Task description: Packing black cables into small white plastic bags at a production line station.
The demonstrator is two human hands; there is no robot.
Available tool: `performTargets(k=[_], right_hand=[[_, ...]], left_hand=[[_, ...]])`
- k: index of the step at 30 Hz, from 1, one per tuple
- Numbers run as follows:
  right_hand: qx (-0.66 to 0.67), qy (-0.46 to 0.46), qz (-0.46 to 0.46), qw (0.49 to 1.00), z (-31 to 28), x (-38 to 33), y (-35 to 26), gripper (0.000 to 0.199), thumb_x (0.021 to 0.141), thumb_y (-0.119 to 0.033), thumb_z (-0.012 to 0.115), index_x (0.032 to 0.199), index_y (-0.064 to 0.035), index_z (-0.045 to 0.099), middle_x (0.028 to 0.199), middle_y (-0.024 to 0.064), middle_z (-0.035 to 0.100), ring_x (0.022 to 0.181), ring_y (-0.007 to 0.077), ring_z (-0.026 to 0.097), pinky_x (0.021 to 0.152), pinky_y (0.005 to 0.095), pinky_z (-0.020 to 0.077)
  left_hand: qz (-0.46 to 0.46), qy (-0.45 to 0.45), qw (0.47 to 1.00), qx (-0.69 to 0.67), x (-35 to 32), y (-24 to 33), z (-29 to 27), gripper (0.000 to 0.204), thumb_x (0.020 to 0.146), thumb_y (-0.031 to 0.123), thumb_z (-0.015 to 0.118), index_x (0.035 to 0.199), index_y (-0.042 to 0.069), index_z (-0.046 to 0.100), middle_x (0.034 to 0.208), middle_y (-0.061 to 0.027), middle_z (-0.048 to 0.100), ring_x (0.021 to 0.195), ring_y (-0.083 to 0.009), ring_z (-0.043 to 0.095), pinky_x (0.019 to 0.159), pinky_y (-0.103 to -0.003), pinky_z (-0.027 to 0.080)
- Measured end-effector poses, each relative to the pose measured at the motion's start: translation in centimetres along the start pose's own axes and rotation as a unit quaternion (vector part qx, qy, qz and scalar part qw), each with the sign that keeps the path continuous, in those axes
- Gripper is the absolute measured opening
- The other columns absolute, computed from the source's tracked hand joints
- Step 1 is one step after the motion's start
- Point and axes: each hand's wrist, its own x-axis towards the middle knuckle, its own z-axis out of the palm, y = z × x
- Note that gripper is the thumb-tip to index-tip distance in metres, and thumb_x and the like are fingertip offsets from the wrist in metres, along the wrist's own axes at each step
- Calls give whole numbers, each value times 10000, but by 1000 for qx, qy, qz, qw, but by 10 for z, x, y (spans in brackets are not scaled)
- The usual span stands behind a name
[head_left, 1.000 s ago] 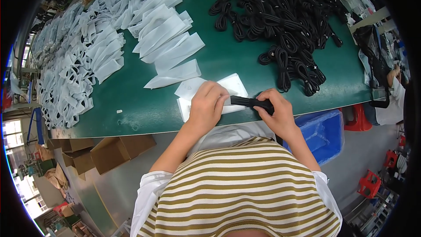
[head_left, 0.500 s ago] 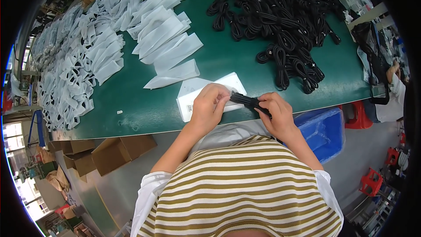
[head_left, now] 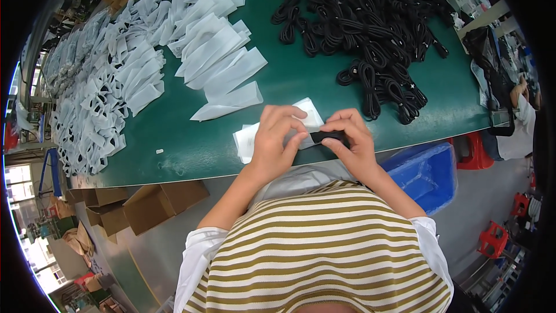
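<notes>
By the right end of the flat white plastic bag stack (head_left: 245, 144), the right hand (head_left: 354, 142) pinches a bundled black cable (head_left: 325, 137), probably light, springy and best held mid-bundle, while the left hand (head_left: 274, 142) pinches a thin translucent plastic sleeve (head_left: 307, 141).

I find the table (head_left: 295, 81) evenly and fairly brightly lit, shadows soft. Windows (head_left: 18, 172) at the left rim are burnt out to white. A dull sheen marks the table's near left surface. The cables (head_left: 370, 26) sink toward black with little detail; the bags (head_left: 211, 61) keep faint shading. I note black corners, a blue fringe along the left rim, bowed straight edges and softer detail toward the borders.
</notes>
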Motion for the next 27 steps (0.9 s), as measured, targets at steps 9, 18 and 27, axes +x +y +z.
performTargets(k=[9,18,27], right_hand=[[-12,20,-221,975,32,28,-31,332,836,4,713,1163,-19,655,1110,98,555,848,152,591,715,260,496],[-150,63,-257,953,24,50,-32,300,811,-34,739,1105,-31,678,1051,127,585,831,215,634,661,315,525],[-542,229,-145,795,-51,36,7,312,854,-71,678,1157,-25,620,1012,115,598,808,279,614,700,365,515]], left_hand=[[-154,97,915,-360,8,6,-16,63,949,91,615,932,35,591,1193,-110,611,1127,-227,559,982,-337,435],[-135,224,903,-342,34,-14,-59,128,1035,122,471,983,5,481,1004,-165,671,940,-232,664,893,-358,492],[-4,274,944,182,76,-58,-70,133,919,32,589,1047,9,561,974,-134,644,965,-286,624,873,-391,475]])
